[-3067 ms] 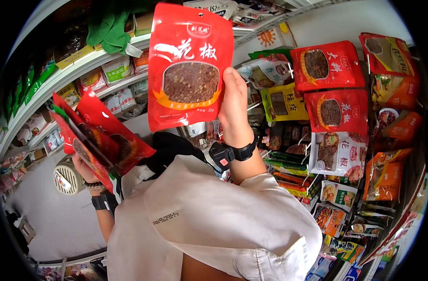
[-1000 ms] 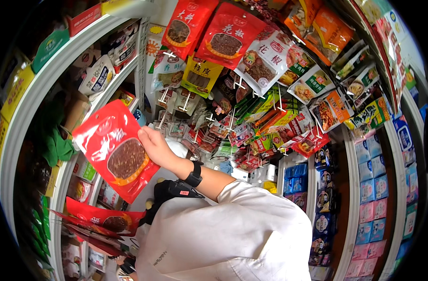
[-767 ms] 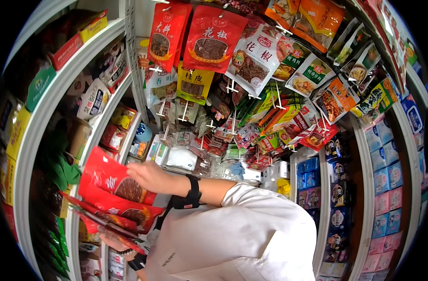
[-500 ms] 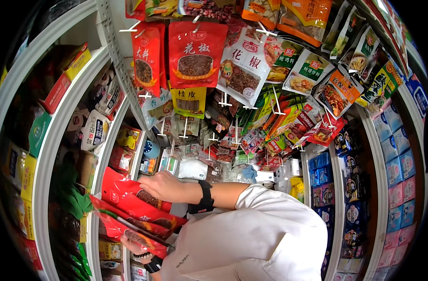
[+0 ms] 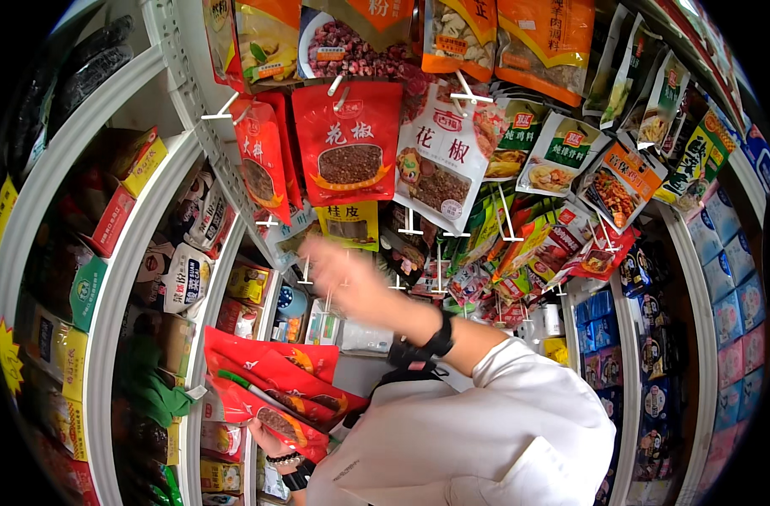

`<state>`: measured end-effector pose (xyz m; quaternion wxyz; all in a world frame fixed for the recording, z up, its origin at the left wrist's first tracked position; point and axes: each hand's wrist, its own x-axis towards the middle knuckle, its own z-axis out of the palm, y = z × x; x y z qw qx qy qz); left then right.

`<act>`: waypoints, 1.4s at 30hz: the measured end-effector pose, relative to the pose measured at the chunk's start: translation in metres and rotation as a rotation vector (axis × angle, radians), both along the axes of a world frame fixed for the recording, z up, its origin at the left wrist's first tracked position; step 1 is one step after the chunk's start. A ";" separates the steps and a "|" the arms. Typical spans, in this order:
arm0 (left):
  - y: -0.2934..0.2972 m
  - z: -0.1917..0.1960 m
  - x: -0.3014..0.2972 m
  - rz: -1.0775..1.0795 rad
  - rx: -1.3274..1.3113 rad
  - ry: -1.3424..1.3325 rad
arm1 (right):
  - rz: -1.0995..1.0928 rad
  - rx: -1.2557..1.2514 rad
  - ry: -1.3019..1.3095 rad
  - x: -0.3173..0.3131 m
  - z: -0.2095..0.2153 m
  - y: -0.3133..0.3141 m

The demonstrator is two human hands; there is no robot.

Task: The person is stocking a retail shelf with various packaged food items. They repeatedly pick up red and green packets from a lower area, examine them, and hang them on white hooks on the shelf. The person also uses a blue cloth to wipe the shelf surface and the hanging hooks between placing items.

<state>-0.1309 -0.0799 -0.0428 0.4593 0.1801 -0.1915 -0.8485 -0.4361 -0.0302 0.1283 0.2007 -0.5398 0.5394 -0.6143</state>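
Note:
My left hand (image 5: 269, 440), with a beaded bracelet at its wrist, grips a fanned stack of red spice packets (image 5: 271, 354) low in front of my body. Small clear windows in the packets show dark brown contents, and a green strip shows between two of them. My right hand (image 5: 339, 274) is raised and smeared by motion; its fingers cannot be made out, and I see no packet in it. Behind and above it hang a yellow spice packet (image 5: 349, 223) and a larger red spice packet (image 5: 347, 143) on white hooks.
A white-and-red packet (image 5: 446, 156) and several seasoning pouches (image 5: 562, 156) hang to the right, with white hooks (image 5: 505, 215) jutting out. White shelves (image 5: 123, 278) holding boxed goods stand close on the left. At the right are shelves of blue and pink packs (image 5: 739, 316).
My right hand has let go of the red packets and moved up toward the hanging ones. The stack stays in my left hand. The view has shifted, so the shelves sit lower in the picture.

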 end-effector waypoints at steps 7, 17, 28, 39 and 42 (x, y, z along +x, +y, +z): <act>0.009 0.014 -0.008 0.050 0.065 0.023 | -0.461 -0.142 -0.391 -0.098 0.065 -0.014; 0.022 -0.006 -0.008 0.123 0.102 0.106 | -0.440 -0.158 -0.302 -0.113 0.051 -0.021; 0.047 0.002 -0.005 0.345 -0.021 0.111 | -0.662 -0.263 0.110 -0.063 0.051 0.057; 0.153 -0.010 -0.004 0.998 0.081 0.005 | 0.273 0.214 -0.644 -0.065 -0.098 -0.038; 0.187 -0.046 0.027 1.183 -0.031 -0.243 | 1.307 0.411 -1.498 -0.037 -0.128 -0.090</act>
